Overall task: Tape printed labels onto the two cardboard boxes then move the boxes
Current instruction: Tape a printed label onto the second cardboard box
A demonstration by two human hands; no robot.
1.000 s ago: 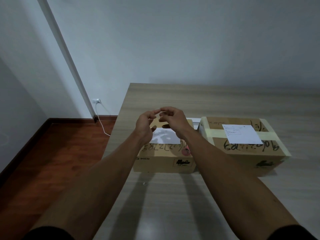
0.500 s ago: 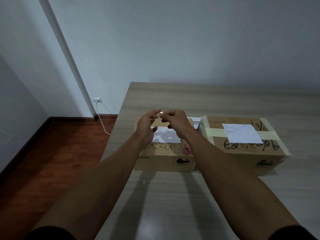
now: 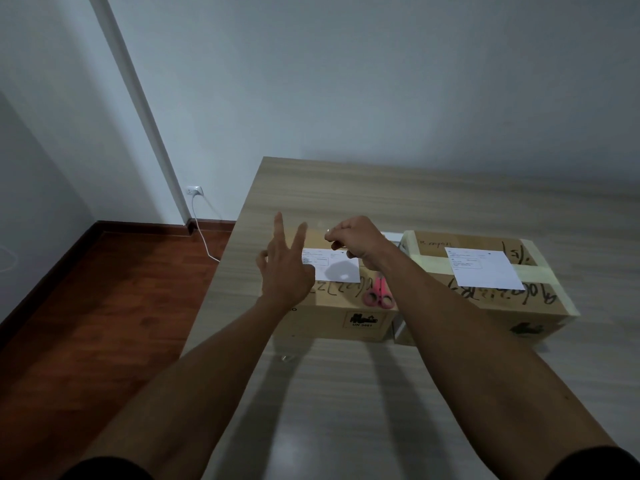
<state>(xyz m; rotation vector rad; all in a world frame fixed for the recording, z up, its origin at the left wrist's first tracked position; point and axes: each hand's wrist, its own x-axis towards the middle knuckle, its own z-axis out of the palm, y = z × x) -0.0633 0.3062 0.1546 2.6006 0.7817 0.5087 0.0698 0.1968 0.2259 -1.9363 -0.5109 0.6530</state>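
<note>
Two cardboard boxes stand side by side on the table. The left box (image 3: 332, 317) carries a white printed label (image 3: 341, 268) and pink scissors (image 3: 379, 296) on its lid. The right box (image 3: 485, 306) has pale tape bands and its own label (image 3: 483, 268). My left hand (image 3: 285, 271) hovers over the left end of the left box with its fingers straight and spread, holding nothing. My right hand (image 3: 356, 240) is above the far edge of that box, its fingertips pinching a small glinting bit of clear tape (image 3: 328, 232), too small to see well.
The wooden table (image 3: 346, 393) ends at a left edge close to the left box, with red-brown floor below. A wall socket (image 3: 194, 190) and white cable (image 3: 201, 237) are at the far left. Something white (image 3: 393, 236) lies behind the gap between the boxes.
My two hands were together, fingertips meeting over the left box. The left hand has since let go, moved left and opened its fingers; the right hand stays pinched.
</note>
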